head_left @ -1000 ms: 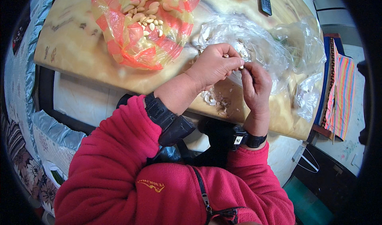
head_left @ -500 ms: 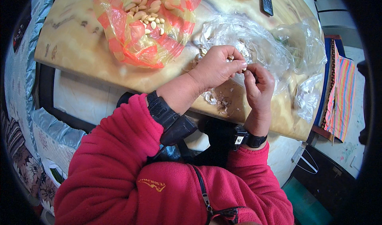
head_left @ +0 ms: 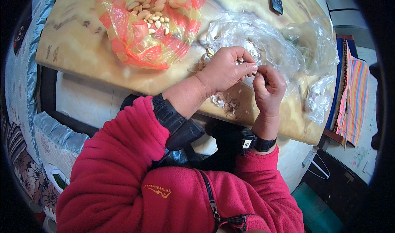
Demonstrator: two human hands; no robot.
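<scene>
Over the near part of the table, my left hand and my right hand meet fingertip to fingertip. A garlic clove, mostly covered by the fingers, is pinched between them. Another small brownish piece shows in the curl of my left fingers; it looks like a second unpeeled clove. Thumb and forefinger are pressed together on both hands. Peeled garlic cloves lie in a red and yellow plastic bag at the far left. Dry garlic skins are scattered below my hands.
Behind my hands spreads a clear plastic bag with skins in it. More clear bags lie to the right, with a crumpled one by the table's edge. A remote control sits far right. Striped cloth hangs beyond the table.
My right hand has shifted very slightly right and its fingertips have turned a little at the clove. My left hand stays nearly where it was.
</scene>
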